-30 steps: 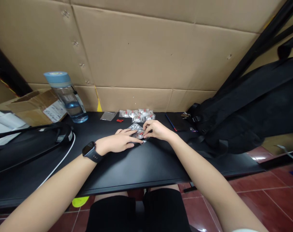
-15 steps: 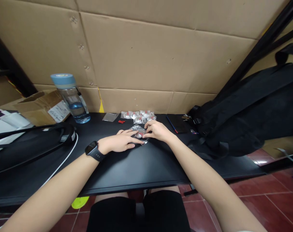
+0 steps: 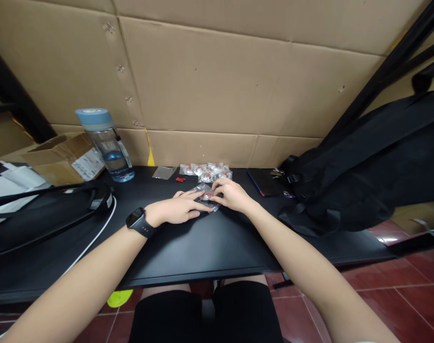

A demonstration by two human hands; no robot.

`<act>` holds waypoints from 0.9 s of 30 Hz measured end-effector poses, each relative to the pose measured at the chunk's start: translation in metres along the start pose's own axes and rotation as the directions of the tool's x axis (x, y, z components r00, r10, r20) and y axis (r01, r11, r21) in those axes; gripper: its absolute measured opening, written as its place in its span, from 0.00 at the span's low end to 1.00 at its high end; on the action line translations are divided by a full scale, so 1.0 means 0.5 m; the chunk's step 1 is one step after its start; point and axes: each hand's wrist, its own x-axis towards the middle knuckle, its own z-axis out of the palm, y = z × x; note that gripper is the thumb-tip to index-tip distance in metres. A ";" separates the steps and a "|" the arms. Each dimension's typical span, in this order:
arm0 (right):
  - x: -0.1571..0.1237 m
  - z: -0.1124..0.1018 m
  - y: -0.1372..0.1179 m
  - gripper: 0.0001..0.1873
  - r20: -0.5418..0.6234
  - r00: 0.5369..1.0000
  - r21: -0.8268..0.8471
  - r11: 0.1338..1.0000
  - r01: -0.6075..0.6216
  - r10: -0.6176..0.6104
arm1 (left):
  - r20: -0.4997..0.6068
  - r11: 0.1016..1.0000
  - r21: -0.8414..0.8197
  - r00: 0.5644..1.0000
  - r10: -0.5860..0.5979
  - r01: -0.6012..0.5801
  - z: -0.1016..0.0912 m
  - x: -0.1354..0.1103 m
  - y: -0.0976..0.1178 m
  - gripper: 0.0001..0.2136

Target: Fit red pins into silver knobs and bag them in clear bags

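Note:
A small clear plastic bag [image 3: 214, 206] lies flat on the black table, with a round silvery item bearing red [image 3: 206, 196] in or on it. My left hand [image 3: 179, 208] rests on the bag's left side, its fingers stretched out and spread. From the right, my right hand [image 3: 229, 194] bends thumb and fingers together at the bag's right part. What sits between those fingertips is too small to make out. Behind the hands lie several filled clear bags [image 3: 206, 171] with red bits. Left of these are red ties [image 3: 180, 179] and a flat clear bag [image 3: 163, 172].
A water bottle [image 3: 111, 152] and an open cardboard box [image 3: 59, 159] stand at the left, near a black bag [image 3: 52, 214] and a white cable [image 3: 95, 238]. A dark notebook-like item [image 3: 262, 182] lies right of the hands, before a black backpack [image 3: 363, 162]. Cardboard [image 3: 220, 85] walls the back.
My right hand's fingertips have shifted slightly left over the bag, covering more of the round item. My left hand stays spread in the same place.

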 end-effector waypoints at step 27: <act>-0.006 -0.008 0.008 0.16 0.076 0.991 0.224 0.970 0.094 -0.114 | -0.311 0.993 0.114 0.949 0.051 -0.016 0.010 0.014 -0.037 0.24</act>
